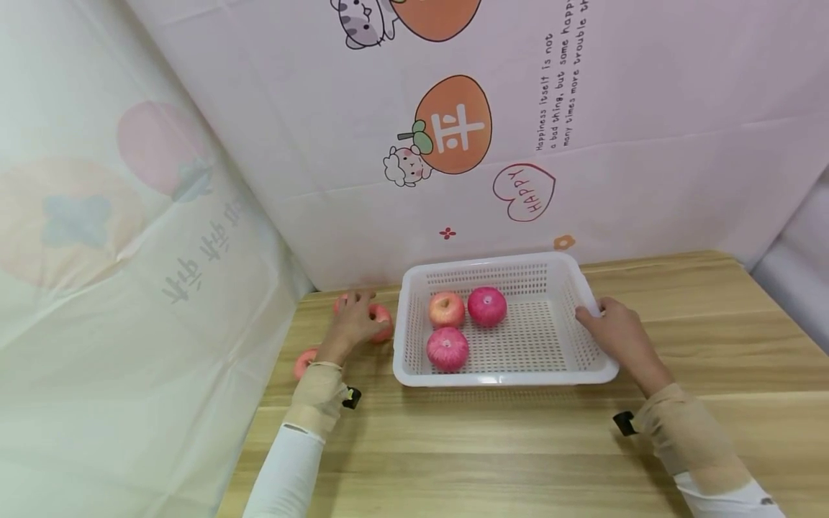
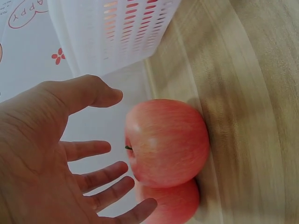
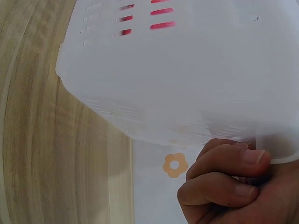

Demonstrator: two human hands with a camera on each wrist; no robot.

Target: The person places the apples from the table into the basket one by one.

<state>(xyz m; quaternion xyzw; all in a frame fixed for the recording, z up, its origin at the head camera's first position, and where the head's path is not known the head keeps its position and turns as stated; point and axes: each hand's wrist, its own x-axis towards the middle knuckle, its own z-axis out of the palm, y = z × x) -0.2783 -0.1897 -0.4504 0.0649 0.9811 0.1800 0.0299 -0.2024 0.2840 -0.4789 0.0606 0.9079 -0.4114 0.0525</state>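
My left hand (image 1: 352,325) hovers over the loose apples at the left, fingers spread and slightly bent. In the left wrist view it is apart from the nearer red apple (image 2: 168,142), whose stem faces the palm. A second apple (image 2: 170,205) sits right behind that one. Another apple (image 1: 304,362) lies by my left wrist, partly covered. My right hand (image 1: 618,334) grips the right rim of a white plastic basket (image 1: 505,378), thumb over the rim and fingers curled outside. Inside, toward the left, are a yellowish-red apple (image 1: 447,309) and two pinkish-red apples (image 1: 487,306).
The basket stands on a wooden table (image 1: 479,453) near its back edge. Behind it hangs a white printed cloth (image 1: 324,158), and a pale cloth (image 1: 129,324) borders the left side. Bare wood lies in front of the basket and to its right.
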